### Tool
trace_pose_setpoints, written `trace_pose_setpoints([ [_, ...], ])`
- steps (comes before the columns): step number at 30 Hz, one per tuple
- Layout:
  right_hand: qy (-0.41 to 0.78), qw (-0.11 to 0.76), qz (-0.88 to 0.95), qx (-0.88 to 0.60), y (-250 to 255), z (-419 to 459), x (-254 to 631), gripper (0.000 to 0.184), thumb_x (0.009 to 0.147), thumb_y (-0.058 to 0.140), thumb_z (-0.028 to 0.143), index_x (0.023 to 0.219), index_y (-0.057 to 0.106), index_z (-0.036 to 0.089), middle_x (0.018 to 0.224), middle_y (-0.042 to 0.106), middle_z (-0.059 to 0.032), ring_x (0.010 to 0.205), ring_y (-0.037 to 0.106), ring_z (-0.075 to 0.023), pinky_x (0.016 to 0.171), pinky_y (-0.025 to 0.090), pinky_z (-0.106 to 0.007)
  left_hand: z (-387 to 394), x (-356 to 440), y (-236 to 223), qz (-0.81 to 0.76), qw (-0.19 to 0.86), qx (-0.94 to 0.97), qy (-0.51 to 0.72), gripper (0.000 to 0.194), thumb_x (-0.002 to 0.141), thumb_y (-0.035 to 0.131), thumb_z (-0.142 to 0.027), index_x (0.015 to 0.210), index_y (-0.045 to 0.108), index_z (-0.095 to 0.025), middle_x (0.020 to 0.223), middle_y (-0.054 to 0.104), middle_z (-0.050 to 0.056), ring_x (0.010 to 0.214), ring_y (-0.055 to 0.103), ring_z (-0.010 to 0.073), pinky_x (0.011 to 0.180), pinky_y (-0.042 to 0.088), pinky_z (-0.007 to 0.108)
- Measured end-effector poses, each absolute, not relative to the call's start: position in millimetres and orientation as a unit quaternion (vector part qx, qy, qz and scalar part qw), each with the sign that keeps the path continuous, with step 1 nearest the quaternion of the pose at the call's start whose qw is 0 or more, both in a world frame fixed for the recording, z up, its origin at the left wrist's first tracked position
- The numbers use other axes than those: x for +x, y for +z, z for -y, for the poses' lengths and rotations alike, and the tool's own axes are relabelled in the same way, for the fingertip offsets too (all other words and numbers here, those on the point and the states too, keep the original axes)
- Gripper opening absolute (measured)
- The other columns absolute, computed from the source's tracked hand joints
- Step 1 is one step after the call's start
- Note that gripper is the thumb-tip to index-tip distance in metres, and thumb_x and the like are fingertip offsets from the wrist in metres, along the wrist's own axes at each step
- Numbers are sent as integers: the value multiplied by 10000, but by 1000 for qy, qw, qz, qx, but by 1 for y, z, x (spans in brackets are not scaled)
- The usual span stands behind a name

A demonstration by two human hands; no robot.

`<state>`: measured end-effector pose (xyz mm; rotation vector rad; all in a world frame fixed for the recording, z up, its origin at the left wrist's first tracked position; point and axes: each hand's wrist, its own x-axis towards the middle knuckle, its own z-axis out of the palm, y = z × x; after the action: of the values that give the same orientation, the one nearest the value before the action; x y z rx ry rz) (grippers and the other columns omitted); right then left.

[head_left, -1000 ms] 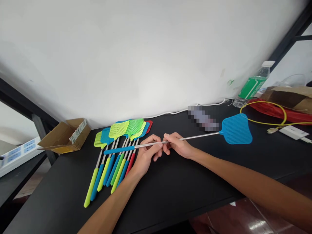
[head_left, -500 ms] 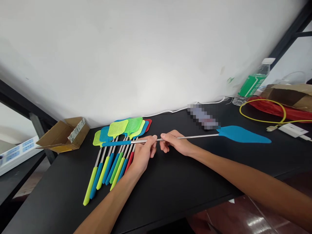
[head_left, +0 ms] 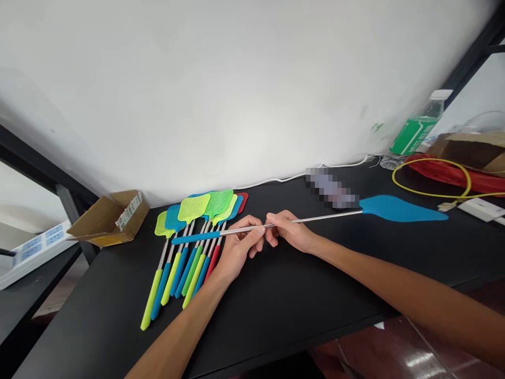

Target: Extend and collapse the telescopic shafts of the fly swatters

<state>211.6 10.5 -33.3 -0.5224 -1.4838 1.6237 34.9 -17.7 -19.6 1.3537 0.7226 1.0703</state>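
A blue fly swatter point(head_left: 402, 208) with a thin metal shaft is held level above the black table, its blue grip to the left and its flat head to the right. My left hand point(head_left: 241, 243) is closed around the shaft just right of the grip. Close beside it, my right hand point(head_left: 287, 230) pinches the same shaft between thumb and fingers. Left of my hands lies a fanned row of several fly swatters point(head_left: 193, 208) in yellow-green, blue, green and red, heads toward the wall. The held grip crosses above their shafts.
An opened cardboard box point(head_left: 112, 218) stands on the table's point(head_left: 98, 300) left, near a white power strip point(head_left: 43, 247). A blurred-out item point(head_left: 331, 188) lies near the wall. At right are a plastic bottle point(head_left: 416, 131), a yellow cable point(head_left: 430, 193), red material point(head_left: 442, 173) and a white adapter point(head_left: 482, 209).
My hands have come closer together on the shaft. The swatter has tilted slightly, its head higher and its grip lower. The whole view has shifted a little.
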Motion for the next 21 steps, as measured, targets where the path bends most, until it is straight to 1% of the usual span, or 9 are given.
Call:
trace_pose_setpoints([
  [4,644,414,603,-222,-31,-8,211,608,986,524,563,602,684,120,558,631,-51,507,571,-132,558,429,-269,19,36,-20,-300,592,593,456,233,899,696,-395,892,583,-191,648,608,-17,523,475,90,421,317,187],
  [7,643,409,604,-232,-29,-7,210,601,980,538,554,583,673,124,554,626,-52,517,575,-140,555,423,-269,19,35,-21,-303,574,609,456,234,918,671,-403,880,593,-186,652,598,-14,539,491,98,429,327,200],
  [11,645,398,609,-234,-29,-7,210,589,985,534,526,563,656,134,528,601,-49,573,592,-161,609,433,-283,18,34,-22,-322,545,622,461,293,959,607,-398,782,627,-165,636,591,-4,518,478,90,457,332,225],
  [14,634,407,616,-229,-28,-7,208,576,993,513,520,597,670,132,529,596,-44,565,576,-157,610,426,-288,18,36,-22,-340,555,592,476,355,952,606,-403,697,627,-158,606,582,2,519,484,93,469,331,231],
  [18,605,423,631,-239,-24,-3,205,539,990,520,519,659,688,127,582,623,-40,557,560,-135,588,425,-274,16,41,-22,-355,576,544,496,448,946,591,-428,586,565,-164,495,521,-4,481,449,98,469,312,241],
  [21,586,427,644,-246,-20,0,206,504,983,545,510,700,706,125,610,635,-37,577,560,-128,581,428,-260,15,43,-23,-350,581,517,522,486,945,593,-422,539,494,-174,436,472,-21,444,414,91,495,333,247],
])
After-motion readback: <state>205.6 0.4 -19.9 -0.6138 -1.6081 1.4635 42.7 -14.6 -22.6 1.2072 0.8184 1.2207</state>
